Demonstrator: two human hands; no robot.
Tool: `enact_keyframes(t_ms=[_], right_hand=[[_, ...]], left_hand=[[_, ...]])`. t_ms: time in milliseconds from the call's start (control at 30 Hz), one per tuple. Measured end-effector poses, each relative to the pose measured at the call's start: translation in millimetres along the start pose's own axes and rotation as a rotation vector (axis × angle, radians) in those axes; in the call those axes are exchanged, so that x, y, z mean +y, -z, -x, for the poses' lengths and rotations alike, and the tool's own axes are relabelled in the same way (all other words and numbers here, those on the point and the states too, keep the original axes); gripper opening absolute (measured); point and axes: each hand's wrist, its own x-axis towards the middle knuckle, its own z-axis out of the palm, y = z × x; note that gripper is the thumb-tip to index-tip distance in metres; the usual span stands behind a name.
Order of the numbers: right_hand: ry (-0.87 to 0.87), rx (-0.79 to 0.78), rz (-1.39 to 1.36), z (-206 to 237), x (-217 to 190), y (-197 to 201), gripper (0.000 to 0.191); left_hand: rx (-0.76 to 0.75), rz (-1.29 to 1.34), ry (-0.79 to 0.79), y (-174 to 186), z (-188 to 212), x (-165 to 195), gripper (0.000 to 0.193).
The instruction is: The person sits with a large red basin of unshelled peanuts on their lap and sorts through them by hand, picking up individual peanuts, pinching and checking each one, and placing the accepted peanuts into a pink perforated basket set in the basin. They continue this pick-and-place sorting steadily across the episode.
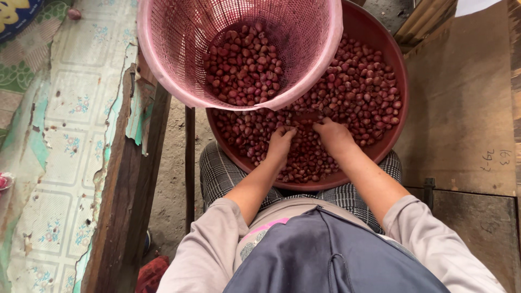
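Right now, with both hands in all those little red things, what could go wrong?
The pink basket sits tilted on the rim of the big red bowl, so a bump might tip it and spill its load. The bowl seems to rest on the person's lap, so shifting the legs could slide it off. The left hand and right hand dig near the bowl's front edge, so some red bulbs might get pushed over.

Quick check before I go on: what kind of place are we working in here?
Probably a rough home or backyard work area, not a factory. Both hands dig into small reddish bulbs in a wide red basin held on the lap, a pink mesh basket above, a bare dirt floor, and peeling patterned vinyl.
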Motion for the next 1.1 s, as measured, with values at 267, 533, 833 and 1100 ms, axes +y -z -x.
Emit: enact_keyframes(t_ms=[267, 533, 833, 1100], right_hand=[[-0.161, -0.166, -0.009, -6, 0, 9, 0.052], [-0.072, -0.040, -0.247, -2, 14, 22, 0.050], [-0.026, 0.183, -0.586, -10, 5, 58, 0.027], [0.229, 0.247, 0.067, -39, -21, 7, 0.025]], left_hand=[[-0.082, 0.110, 0.157, -7, 6, -1, 0.030], [-0.160, 0.179, 0.187, -10, 6, 1, 0.035], [-0.124, 0.348, 0.368, -14, 5, -1, 0.045], [0.156, -0.406, -0.222, 23, -15, 15, 0.033]])
